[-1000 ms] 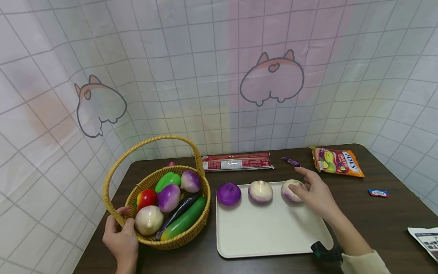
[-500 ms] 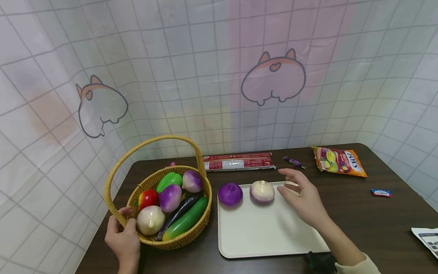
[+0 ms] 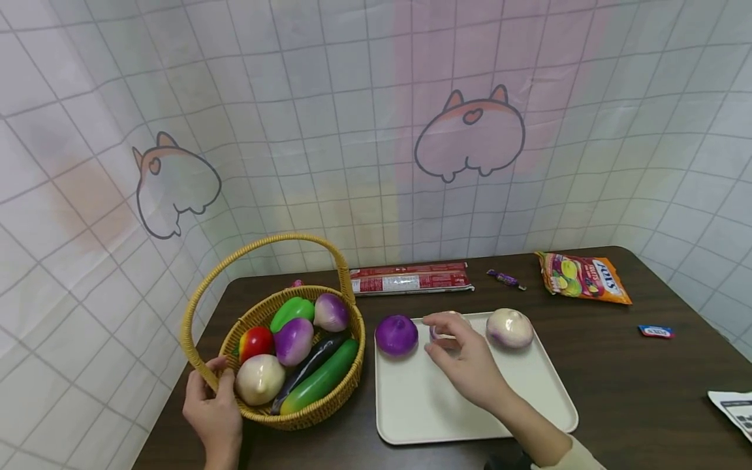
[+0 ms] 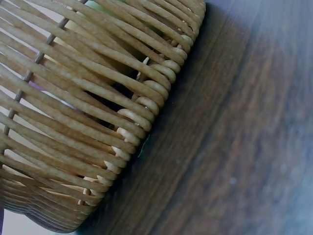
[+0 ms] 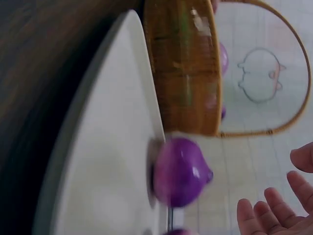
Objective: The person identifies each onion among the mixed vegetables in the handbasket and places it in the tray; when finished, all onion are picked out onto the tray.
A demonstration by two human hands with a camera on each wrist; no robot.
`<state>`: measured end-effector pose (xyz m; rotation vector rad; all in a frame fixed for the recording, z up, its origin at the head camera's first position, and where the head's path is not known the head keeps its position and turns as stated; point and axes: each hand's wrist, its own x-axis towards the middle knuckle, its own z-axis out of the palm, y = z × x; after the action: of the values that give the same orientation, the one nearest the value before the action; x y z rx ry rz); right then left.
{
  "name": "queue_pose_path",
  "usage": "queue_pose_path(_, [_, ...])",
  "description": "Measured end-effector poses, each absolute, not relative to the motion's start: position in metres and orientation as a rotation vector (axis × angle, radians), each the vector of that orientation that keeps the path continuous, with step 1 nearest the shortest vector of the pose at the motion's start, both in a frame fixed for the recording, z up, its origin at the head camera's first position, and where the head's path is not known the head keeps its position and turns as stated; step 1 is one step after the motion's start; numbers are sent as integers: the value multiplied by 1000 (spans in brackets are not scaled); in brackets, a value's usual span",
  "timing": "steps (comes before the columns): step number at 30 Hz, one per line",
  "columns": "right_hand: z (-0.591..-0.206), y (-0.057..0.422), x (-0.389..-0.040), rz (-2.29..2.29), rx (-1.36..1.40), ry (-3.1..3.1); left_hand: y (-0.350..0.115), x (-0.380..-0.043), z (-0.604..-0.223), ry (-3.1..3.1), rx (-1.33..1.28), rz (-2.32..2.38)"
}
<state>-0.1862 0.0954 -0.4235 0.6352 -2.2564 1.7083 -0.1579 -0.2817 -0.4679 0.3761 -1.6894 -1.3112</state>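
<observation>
My left hand [image 3: 214, 408] grips the rim of a yellow wicker basket [image 3: 329, 405] near the foot of its hoop handle; the left wrist view shows its woven side [image 4: 93, 93]. In the basket lie a white turnip [image 3: 260, 380], purple-and-white turnips [image 3: 294, 341], a green pepper [image 3: 292, 313], a red-yellow pepper or fruit [image 3: 256, 343], an eggplant [image 3: 311, 365] and a cucumber [image 3: 323, 378]. My right hand [image 3: 472, 372] hovers with fingers spread over a white turnip [image 3: 436, 332] on the tray, partly hiding it. A purple onion-like vegetable [image 3: 396, 335] sits to its left, another white turnip [image 3: 510, 328] to its right.
The cream tray [image 3: 435, 421] lies right of the basket on a dark wooden table [image 3: 623, 391]. Behind it are a long red packet [image 3: 411, 279] and a purple-wrapped candy [image 3: 506, 279]. Further right are a candy bag [image 3: 584, 277], a small blue packet [image 3: 656, 331] and a printed sheet [image 3: 734, 411].
My right hand has moved left from the right-hand turnip to above the middle one, uncovering the right-hand turnip, which stays on the tray. My left hand keeps its grip on the basket.
</observation>
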Motion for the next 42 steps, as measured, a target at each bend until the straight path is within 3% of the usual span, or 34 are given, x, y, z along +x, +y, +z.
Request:
queue_pose_path(7, [-426,56,-184,1786,763,-2218,-284,-161,-471,-1617,347,-1378])
queue_pose_path(17, [-423,16,-179,1859,812,-2157,-283,-163,-471,-1357,106,-1565])
queue_pose_path(42, [-416,-48,-187,1912,1029,-2346,-289,-162,-478,-1512,246,-1346])
